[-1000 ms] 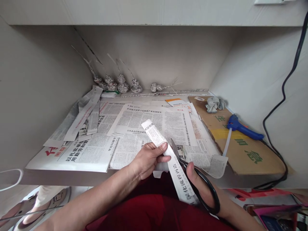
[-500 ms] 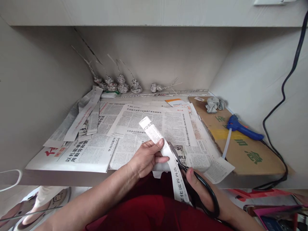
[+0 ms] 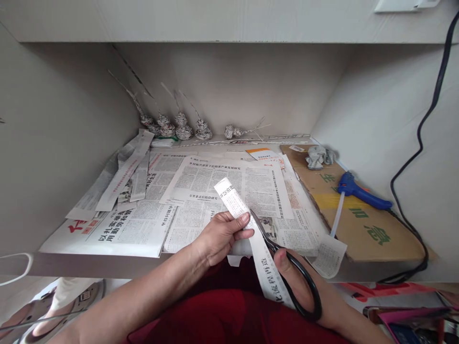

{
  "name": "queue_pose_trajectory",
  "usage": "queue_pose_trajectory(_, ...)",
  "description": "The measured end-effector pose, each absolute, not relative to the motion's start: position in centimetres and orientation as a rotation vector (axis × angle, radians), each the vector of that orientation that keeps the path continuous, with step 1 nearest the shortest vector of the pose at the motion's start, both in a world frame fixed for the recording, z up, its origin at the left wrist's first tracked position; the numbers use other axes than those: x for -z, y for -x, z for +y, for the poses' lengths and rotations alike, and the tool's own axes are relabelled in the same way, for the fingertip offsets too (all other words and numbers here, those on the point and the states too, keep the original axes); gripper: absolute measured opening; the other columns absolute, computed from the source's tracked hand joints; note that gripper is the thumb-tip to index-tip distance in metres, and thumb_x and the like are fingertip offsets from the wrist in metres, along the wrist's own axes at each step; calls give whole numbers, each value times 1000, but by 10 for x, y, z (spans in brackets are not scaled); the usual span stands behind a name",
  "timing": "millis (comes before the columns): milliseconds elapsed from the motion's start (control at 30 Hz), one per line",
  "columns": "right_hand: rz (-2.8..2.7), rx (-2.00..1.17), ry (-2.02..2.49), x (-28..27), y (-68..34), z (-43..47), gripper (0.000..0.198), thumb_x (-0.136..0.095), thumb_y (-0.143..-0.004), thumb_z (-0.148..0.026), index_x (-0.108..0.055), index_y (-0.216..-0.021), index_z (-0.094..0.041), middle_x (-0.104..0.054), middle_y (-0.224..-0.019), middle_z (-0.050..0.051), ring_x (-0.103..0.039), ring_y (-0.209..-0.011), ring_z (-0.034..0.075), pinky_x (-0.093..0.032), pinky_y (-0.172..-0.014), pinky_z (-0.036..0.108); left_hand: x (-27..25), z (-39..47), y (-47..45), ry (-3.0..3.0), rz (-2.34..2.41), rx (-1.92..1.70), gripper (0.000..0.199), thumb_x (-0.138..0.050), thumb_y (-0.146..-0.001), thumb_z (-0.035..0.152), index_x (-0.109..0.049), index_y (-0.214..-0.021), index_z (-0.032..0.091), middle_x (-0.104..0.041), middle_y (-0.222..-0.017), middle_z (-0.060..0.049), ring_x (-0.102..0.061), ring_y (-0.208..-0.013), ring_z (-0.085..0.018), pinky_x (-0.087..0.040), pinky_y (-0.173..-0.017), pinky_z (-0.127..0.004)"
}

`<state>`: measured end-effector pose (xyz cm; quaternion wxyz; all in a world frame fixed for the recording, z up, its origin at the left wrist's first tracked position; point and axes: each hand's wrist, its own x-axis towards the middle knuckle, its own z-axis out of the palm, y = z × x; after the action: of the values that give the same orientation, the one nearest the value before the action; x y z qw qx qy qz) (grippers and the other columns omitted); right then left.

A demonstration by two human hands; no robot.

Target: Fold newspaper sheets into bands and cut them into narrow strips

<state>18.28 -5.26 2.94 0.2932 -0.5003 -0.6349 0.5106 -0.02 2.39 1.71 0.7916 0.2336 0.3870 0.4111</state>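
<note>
My left hand pinches a long strip of newspaper between thumb and fingers, just over the front edge of the table. The strip's upper end points away from me and its lower end hangs toward my lap. In my right hand is a pair of black-handled scissors, with the thumb through one loop. Their blades lie along the right edge of the strip, close to my left fingertips. Part of my right hand is hidden behind the scissors and the strip.
Newspaper sheets cover the table, with cut strips at left. Several woven paper gourds stand at the back beside thin paper rods. At right, a blue glue gun and crumpled cloth lie on cardboard.
The strip's upper end has shifted slightly right and toward me. The scissors and my right hand have moved a little left along it. A loose paper scrap by the glue stick has tilted.
</note>
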Motion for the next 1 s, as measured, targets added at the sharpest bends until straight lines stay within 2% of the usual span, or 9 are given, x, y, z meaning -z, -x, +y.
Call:
queue_pose_trajectory(133,-1679,-1416,1385,-31,-182,-55,61,-34,-94,-74,-59,-76,-22,-64,-76,6,-57,-75,23,-51,-74,36,-18,27,2,-500,842,-908,12,-67,-92,16,-77,-93,10,-76,-80,-6,-71,-66,-10,-61,-60,-16)
queue_pose_trajectory(200,-1664,-1418,1390,-28,-182,-55,58,-37,-94,-74,-57,-77,-22,-64,-77,5,-57,-76,23,-50,-75,36,-18,28,4,-502,842,-906,18,-62,-96,22,-76,-96,12,-75,-78,-5,-71,-62,-11,-61,-55,-18)
queue_pose_trajectory(267,-1616,-1495,1380,-24,-183,-53,56,-37,-95,-72,-58,-79,-23,-64,-77,4,-57,-75,23,-51,-77,37,-18,29,5,-508,838,-881,18,-62,-96,21,-76,-95,10,-75,-78,-7,-71,-62,-13,-61,-51,-19)
queue_pose_trajectory(333,-1561,-1594,1347,-21,-183,-51,57,-32,-98,-69,-62,-87,-23,-66,-81,5,-60,-80,24,-51,-83,39,-17,27,4,-515,832,-843,15,-64,-93,16,-76,-93,7,-76,-80,-11,-72,-63,-13,-60,-51,-17)
queue_pose_trajectory(433,-1577,-1562,1283,-20,-184,-47,55,-31,-101,-64,-67,-109,-22,-69,-105,9,-60,-104,26,-45,-101,41,-16,24,3,-509,827,-820,12,-67,-91,12,-77,-93,7,-77,-83,-12,-73,-65,-12,-59,-56,-15)
queue_pose_trajectory(533,-1608,-1484,1287,-19,-184,-47,55,-34,-101,-63,-65,-125,-24,-67,-119,10,-57,-114,27,-44,-103,41,-16,22,2,-490,833,-837,9,-69,-90,12,-78,-89,8,-78,-84,-10,-72,-65,-10,-59,-61,-13)
queue_pose_trajectory(800,-1671,-1431,1246,-30,-176,-51,60,-37,-98,-67,-70,-117,-21,-72,-99,9,-62,-90,28,-50,-89,42,-18,22,-2,-459,818,-886,6,-72,-87,10,-77,-86,8,-77,-84,-9,-72,-65,-9,-60,-61,-13)
queue_pose_trajectory(900,-1676,-1418,1269,-31,-177,-50,61,-39,-97,-68,-72,-112,-19,-72,-94,9,-63,-87,28,-53,-84,41,-16,23,1,-457,811,-906,13,-67,-93,19,-77,-98,12,-75,-80,-5,-71,-62,-10,-61,-56,-17)
queue_pose_trajectory(1000,-1676,-1403,1290,-24,-181,-51,57,-38,-99,-64,-73,-107,-20,-72,-89,8,-65,-84,27,-53,-84,41,-13,24,4,-459,803,-897,16,-64,-95,24,-76,-96,13,-75,-80,-6,-71,-62,-12,-61,-52,-18)
